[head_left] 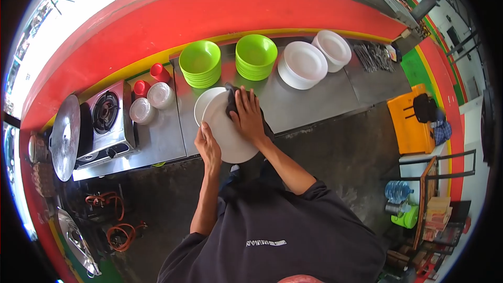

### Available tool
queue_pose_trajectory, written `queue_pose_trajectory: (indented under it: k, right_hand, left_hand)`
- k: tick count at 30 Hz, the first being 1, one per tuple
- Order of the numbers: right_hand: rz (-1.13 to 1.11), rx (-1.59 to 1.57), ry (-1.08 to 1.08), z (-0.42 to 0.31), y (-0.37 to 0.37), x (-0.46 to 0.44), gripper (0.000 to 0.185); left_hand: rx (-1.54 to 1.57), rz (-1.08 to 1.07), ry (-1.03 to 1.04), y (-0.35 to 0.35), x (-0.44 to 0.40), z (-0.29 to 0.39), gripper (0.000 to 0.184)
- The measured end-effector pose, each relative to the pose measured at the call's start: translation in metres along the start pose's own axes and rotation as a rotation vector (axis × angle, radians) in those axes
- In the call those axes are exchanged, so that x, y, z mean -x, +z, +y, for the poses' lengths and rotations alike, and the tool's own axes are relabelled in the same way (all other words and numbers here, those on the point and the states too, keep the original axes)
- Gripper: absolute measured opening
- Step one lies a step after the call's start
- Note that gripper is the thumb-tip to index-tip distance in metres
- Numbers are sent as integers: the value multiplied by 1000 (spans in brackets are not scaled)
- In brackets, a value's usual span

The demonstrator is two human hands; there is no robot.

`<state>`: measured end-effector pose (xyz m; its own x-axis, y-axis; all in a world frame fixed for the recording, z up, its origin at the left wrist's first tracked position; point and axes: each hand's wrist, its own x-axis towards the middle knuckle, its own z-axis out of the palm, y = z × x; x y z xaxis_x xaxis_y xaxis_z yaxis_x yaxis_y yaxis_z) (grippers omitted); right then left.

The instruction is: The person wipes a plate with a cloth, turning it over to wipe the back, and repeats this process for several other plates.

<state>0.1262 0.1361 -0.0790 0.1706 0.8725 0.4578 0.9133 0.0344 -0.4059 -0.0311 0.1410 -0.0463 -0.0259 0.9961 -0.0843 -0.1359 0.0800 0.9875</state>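
In the head view, my left hand (208, 145) grips the left rim of a white plate (228, 135), thumb on its face. The plate is tilted in front of me at the counter's front edge. My right hand (248, 115) lies over a dark cloth (231, 106) and presses it on the plate's upper right side, fingers stretched out. Part of the cloth hangs down behind my wrist. Just behind the held plate, another white plate (204, 104) shows on the counter, partly covered.
Along the metal counter (309, 106) stand two stacks of green bowls (200, 58) (256, 56), two stacks of white plates (303, 64) (334, 48) and a pile of cutlery (373, 56). At left are clear-wrapped stacks (160, 95), red cups (159, 72) and a gas stove (106, 120).
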Motion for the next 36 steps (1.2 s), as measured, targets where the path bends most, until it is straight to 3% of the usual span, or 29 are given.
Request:
queue_pose_trajectory:
  k: [4,7,10,14,17,24,28,31,34,36]
  right_hand:
    - [-97,13,64,-8,-22,37,64]
    - [-270,-271,70,-28,-37,64,65]
    - [-276,-351,19,-49,-46,71,63]
    - [-67,-387,-21,-48,-52,48,68]
    - [86,-161,24,-22,-51,22,70]
    - [261,10,173,19,-62,2,70]
    - [238,31,246,9,-65,15,71]
    - [3,-57,211,-8,-62,43,70]
    - [-1,-263,101,-30,-61,58,68]
    - [-114,-339,97,-47,-69,63,67]
  left_hand:
    - [-7,-6,41,2,-6,6,51]
    - [-10,-47,73,10,-10,16,51]
    - [-8,-147,46,24,-12,18,51]
    - [38,-317,-4,45,-1,21,48]
    - [-74,-369,-34,50,12,28,50]
    - [-158,-283,109,50,19,50,50]
    - [-117,-231,184,45,10,53,49]
    - [-77,-211,220,45,2,67,48]
    - [-105,-200,280,47,-5,66,49]
    - [-9,-216,201,49,-11,51,50]
